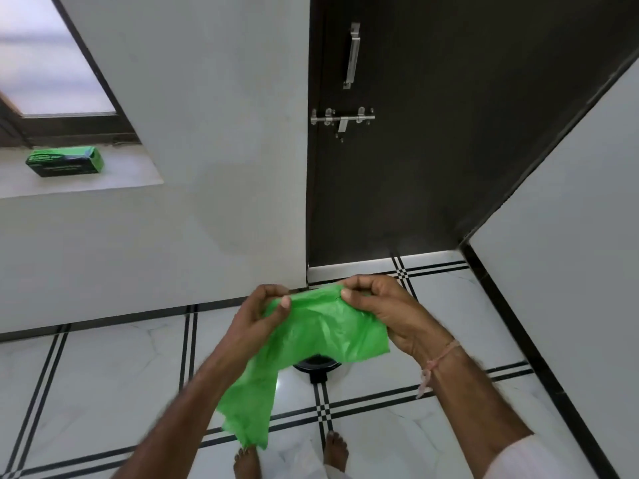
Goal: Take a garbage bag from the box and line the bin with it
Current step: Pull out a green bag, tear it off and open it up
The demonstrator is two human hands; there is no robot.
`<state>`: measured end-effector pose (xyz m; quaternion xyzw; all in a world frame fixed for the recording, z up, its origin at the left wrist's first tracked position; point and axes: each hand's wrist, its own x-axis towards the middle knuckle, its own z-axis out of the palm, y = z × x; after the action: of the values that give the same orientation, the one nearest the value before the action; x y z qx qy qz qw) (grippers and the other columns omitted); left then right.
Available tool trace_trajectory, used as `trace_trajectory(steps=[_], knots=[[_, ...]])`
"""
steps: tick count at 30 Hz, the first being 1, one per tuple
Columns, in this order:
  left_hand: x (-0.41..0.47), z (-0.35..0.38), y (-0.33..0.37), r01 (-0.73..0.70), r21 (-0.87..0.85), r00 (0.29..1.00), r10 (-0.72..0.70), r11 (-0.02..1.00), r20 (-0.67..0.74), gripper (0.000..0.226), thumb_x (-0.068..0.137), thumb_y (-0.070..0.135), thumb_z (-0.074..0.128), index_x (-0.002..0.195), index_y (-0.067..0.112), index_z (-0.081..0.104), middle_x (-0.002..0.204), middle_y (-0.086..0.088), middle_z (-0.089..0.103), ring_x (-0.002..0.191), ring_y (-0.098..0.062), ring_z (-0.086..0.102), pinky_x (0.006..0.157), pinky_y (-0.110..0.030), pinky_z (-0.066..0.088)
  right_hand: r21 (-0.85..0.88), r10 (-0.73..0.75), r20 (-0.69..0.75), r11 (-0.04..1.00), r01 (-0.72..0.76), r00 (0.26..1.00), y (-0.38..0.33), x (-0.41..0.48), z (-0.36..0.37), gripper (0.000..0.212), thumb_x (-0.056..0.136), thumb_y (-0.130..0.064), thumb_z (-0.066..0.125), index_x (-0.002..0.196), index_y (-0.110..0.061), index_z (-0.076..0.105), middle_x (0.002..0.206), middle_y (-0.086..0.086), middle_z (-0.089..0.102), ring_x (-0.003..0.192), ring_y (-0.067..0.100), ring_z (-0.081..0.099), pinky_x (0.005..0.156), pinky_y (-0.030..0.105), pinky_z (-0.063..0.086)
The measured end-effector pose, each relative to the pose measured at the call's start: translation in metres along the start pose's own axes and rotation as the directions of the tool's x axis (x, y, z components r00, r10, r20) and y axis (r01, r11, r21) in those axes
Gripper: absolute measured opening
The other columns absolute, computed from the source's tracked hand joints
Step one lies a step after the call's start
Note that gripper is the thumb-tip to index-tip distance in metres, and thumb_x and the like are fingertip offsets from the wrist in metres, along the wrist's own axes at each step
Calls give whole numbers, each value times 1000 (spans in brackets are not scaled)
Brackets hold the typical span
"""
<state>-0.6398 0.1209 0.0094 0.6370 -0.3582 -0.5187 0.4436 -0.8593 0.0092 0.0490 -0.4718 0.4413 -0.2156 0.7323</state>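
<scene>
The person stands barefoot on the tiled floor (103, 368) with the green garbage bag (321, 330) held up at waist height, right over the black bin (316, 367), of which only a sliver of rim shows beneath the plastic. The left hand (262, 316) pinches one end of the bag's upper edge between thumb and curled fingers, and the right hand (380, 312) pinches the other end the same way. I take it they are feeling for the mouth, rubbing the two layers apart so the bag can open. The rest of the bag hangs limp and folded toward the feet. The green box (65, 162) sits well apart on the window ledge (103, 181), so fetching looks done and lining is not yet begun
</scene>
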Motion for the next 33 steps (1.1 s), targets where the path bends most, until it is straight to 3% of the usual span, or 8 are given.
trace_trajectory(steps=[2, 4, 10, 13, 16, 20, 23, 33], knots=[[-1, 27, 14, -24, -1, 991, 24, 1000, 134, 40, 94, 48, 59, 129, 30, 59, 126, 13, 70, 113, -1, 67, 85, -18, 54, -25, -4, 11, 1000, 4, 1000, -6, 3, -2, 9, 88, -2, 76, 95, -6, 74, 88, 10, 77, 79, 18, 74, 73, 28, 61], [2, 48, 24, -34, -59, 975, 46, 998, 216, 35, 98, 36, 61, 128, 17, 63, 118, 2, 75, 109, -11, 72, 88, -24, 58, -40, -25, 28, 999, 26, 999, -12, 7, -2, 9, 85, -2, 79, 89, -8, 73, 83, 10, 76, 75, 19, 73, 70, 29, 60], [7, 59, 28, -72, -278, 997, 66, 958, -30, 23, 93, 27, 68, 94, 5, 69, 88, -13, 72, 82, -28, 67, 74, -38, 56, 126, 32, 141, 991, -50, 990, -15, 6, -21, 31, 92, -2, 70, 123, 0, 68, 117, 22, 75, 108, 33, 73, 89, 38, 62], [7, 54, 22, -91, -256, 992, 64, 962, -112, 25, 89, 26, 70, 94, 2, 66, 87, -10, 73, 82, -25, 70, 70, -33, 59, 103, 47, 98, 993, -58, 994, -9, 4, -21, 24, 94, -8, 68, 118, -3, 72, 106, 13, 79, 94, 22, 78, 71, 29, 62], [5, 50, 17, -92, -233, 992, 68, 968, -108, 30, 90, 27, 69, 101, -1, 67, 94, -13, 76, 89, -28, 72, 73, -31, 60, 71, 17, -6, 997, -16, 1000, 0, 9, -12, 17, 93, -13, 71, 105, 0, 72, 94, 9, 80, 84, 19, 75, 66, 26, 59], [0, 45, 26, -84, -228, 995, 95, 970, 38, 40, 102, 34, 51, 114, 2, 71, 107, -17, 77, 95, -24, 75, 77, -27, 57, -70, -134, 2, 989, 134, 991, 1, 15, -7, 14, 94, -6, 68, 101, 4, 74, 95, 11, 78, 88, 18, 73, 80, 25, 57], [2, 43, 30, -50, -244, 996, 65, 968, 53, 36, 102, 30, 55, 114, 1, 72, 109, -21, 77, 101, -36, 75, 85, -42, 62, -150, -148, 72, 976, 157, 986, -6, 17, -2, 14, 95, -8, 68, 103, 0, 76, 95, 9, 78, 89, 16, 73, 81, 25, 57], [5, 22, 22, 115, -554, 978, -191, 824, -82, 36, 100, 31, 58, 116, 2, 72, 106, -22, 78, 88, -31, 78, 69, -40, 64, 221, 57, 80, 973, -73, 995, 6, 2, 22, 38, 90, -23, 72, 122, -1, 70, 107, 12, 76, 90, 19, 73, 76, 30, 59]])
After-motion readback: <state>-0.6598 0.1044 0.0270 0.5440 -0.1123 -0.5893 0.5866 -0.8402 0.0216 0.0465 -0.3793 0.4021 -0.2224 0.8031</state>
